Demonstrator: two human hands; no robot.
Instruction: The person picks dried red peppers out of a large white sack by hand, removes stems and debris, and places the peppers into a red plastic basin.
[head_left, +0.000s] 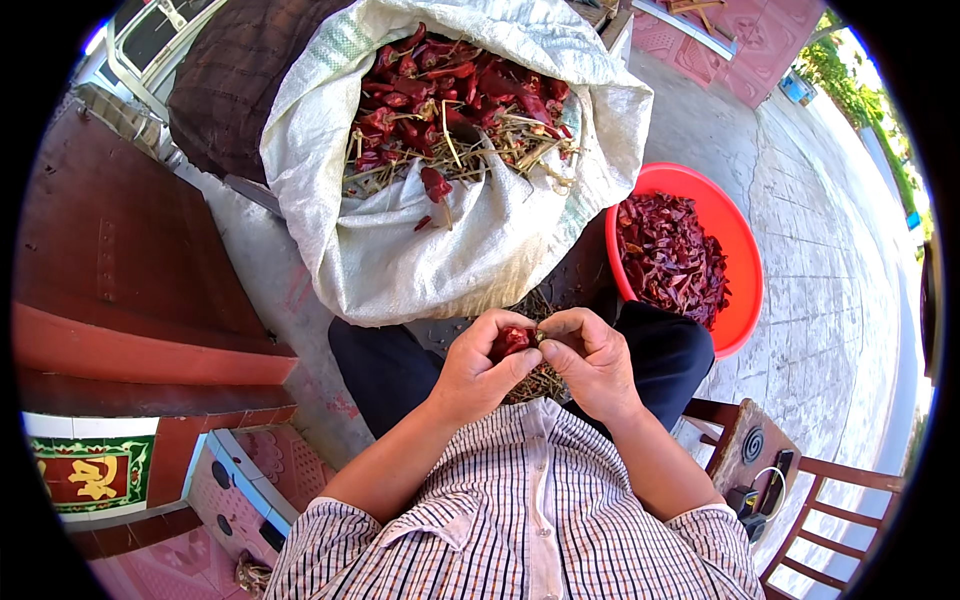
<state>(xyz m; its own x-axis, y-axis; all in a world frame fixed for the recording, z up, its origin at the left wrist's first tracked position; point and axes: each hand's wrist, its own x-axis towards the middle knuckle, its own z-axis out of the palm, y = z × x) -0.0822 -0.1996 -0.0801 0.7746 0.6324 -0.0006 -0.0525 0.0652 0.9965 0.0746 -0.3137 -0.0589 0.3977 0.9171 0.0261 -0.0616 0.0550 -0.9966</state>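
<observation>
Between my hands, over my lap, is a dried red chili pepper (514, 340). My left hand (480, 367) has it between thumb and fingers. My right hand (589, 360) pinches the pepper's stem end with thumb and forefinger. Ahead stands a white woven sack (420, 270) with its rim rolled down, full of whole dried chilies (450, 90) and loose stems (525, 146). One chili with its stem (435, 185) lies on the sack's near fold. A red plastic basin (746, 255) to the right holds torn dark red chili pieces (671, 259).
Stem scraps (541, 382) lie below my hands, between my knees. A dark brown cloth-covered thing (225, 90) adjoins the sack's left side. At the left is a large reddish-brown wooden panel (127, 225). A wooden chair (832, 517) and a small board with a black coil (752, 444) are at the lower right.
</observation>
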